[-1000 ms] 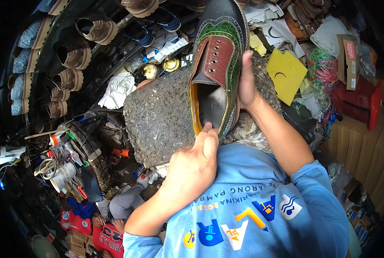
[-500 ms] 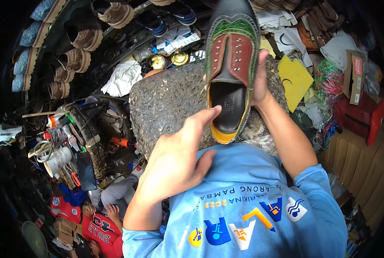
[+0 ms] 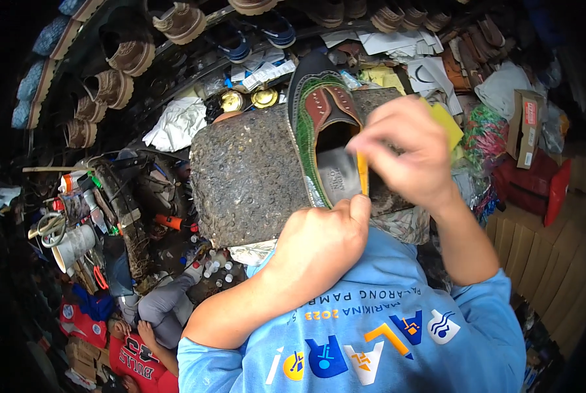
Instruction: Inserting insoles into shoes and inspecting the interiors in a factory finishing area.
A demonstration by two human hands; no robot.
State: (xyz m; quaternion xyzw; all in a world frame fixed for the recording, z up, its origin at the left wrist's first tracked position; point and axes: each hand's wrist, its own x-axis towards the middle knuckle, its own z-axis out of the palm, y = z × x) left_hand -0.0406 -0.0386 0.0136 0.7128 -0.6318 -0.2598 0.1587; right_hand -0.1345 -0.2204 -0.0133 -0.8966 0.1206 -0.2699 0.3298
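A: What has the left hand (image 3: 319, 245) got?

B: It is curled at the heel end of the green and brown shoe (image 3: 324, 134), knuckles toward the camera, thumb and fingertips pressed against the rear rim of the opening; how far the fingers wrap round the back I cannot tell, since the hand itself hides them

A: And the right hand (image 3: 411, 150)?

B: Blurred, hovering over the shoe's right side; its fingers bend down toward the edge of the opening, pinched close together at the yellowish rim; whether they really clamp that rim or only touch it is not clear through the blur

A: Where does the shoe sit?

B: Toe pointing away from the person, heel toward the chest, lying on the right part of a rough, speckled dark slab (image 3: 247, 173) that serves as a work surface; the grey insole (image 3: 337, 175) shows inside the opening, between the two hands

A: What lies around it?

B: Beyond the slab, two brass-coloured round tins (image 3: 247, 99) and a crumpled white cloth (image 3: 178, 121); a yellow sheet (image 3: 447, 121) peeks out behind the right hand; rows of shoes (image 3: 119, 56) line the shelves at upper left; a cluster of tools and white cups (image 3: 70, 232) stands at far left, well apart from the shoe; a red box (image 3: 535, 183) sits to the right
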